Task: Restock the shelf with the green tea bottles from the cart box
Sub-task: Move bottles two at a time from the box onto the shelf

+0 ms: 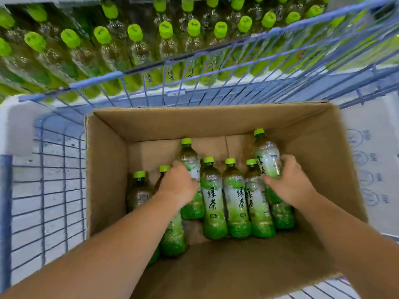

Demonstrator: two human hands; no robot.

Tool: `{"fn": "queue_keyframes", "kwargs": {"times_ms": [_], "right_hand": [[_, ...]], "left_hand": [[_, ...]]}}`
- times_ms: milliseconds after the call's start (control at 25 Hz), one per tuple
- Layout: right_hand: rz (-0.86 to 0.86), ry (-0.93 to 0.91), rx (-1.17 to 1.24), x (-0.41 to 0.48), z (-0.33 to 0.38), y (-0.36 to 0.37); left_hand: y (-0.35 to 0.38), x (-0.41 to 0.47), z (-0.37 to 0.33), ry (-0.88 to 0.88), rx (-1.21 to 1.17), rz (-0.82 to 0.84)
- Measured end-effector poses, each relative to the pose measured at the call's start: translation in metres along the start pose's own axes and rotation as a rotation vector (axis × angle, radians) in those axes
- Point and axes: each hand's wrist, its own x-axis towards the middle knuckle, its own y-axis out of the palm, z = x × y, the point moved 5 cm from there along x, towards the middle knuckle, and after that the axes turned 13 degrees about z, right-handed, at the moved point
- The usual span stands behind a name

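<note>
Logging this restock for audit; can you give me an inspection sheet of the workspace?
Surface: open cardboard box sitting in a blue wire cart.
Job's things: seven green tea bottles in the box; shelf bottles in rows beyond the cart.
Clutter: nothing seen.
Hands: left hand grips the rear-left bottle; right hand grips the rear-right bottle.
Cables: nothing seen.
Surroundings: printed carton right of the box.

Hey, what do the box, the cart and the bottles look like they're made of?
Box: matte brown cardboard, judging by its folded flaps. Cart: thin wire grid, probably metal painted blue. Bottles: clear glossy plastic, likely, with tea showing through.
</note>
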Motion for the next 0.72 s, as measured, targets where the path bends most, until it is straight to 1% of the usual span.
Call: {"fn": "queue_keyframes", "kwargs": {"times_ms": [120, 240, 360, 440, 560, 640, 720], "right_hand": [[-0.023, 0.019, 0.021, 0.016, -0.004, 0.007], [-0.066, 0.029, 0.075, 0.019, -0.005, 0.008], [-0.026, 0.040, 0.166, 0.016, -0.007, 0.008], [0.044, 0.054, 0.318, 0.010, -0.011, 0.011], [0.157, 0.052, 0.525, -0.007, -0.013, 0.025], [0.225, 0.039, 0.594, -0.016, -0.009, 0.040], [0.307, 0.013, 0.662, -0.023, 0.000, 0.061]], "left_hand": [[-0.005, 0.014, -0.008, -0.083, 0.180, 0.026], [-0.008, 0.020, -0.016, -0.130, 0.209, 0.083], [-0.009, 0.012, -0.015, -0.127, 0.158, 0.042], [-0.003, 0.005, -0.011, -0.109, 0.093, 0.012], [0.003, -0.005, -0.007, -0.099, 0.074, -0.024], [0.003, -0.011, -0.006, -0.052, -0.018, -0.069], [0.006, -0.019, -0.006, 0.009, -0.164, -0.058]]}}
